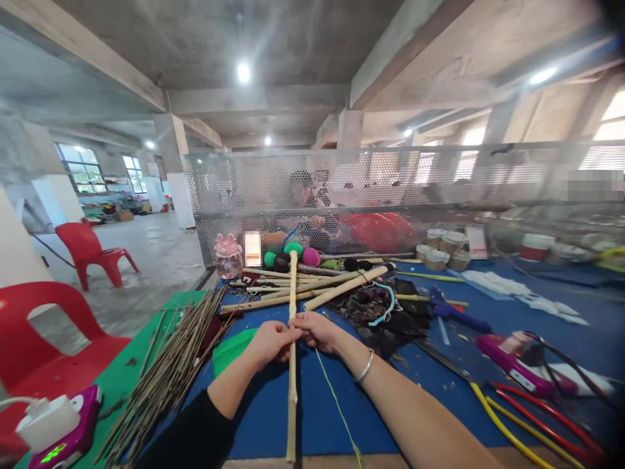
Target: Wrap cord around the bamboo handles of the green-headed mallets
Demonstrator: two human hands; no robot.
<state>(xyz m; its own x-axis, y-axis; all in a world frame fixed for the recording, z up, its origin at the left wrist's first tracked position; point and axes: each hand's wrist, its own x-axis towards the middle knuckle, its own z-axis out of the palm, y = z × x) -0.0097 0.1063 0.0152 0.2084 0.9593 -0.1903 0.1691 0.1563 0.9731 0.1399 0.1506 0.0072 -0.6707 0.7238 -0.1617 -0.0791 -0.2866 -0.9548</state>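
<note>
A long bamboo stick [291,384] lies lengthwise in front of me, its far end on a green round ball [293,249]. My left hand [273,342] is closed, with thumb and fingers pinching the stick near its middle. Just right of it, my right hand [317,331] is closed in a pinch against the stick. From under the right hand a thin pale yellow-green thread [336,397] runs down to the table's near edge. The fingertips partly hide where thread and stick meet.
A bundle of thin twigs [170,371] lies left, beside a purple power strip [68,430]. More bamboo poles [346,286] and dark cloth [385,319] lie ahead. At right are a blue glue gun [459,312], yellow-handled cutters [502,423] and red-handled ones [547,417]. A mesh partition [254,176] stands behind.
</note>
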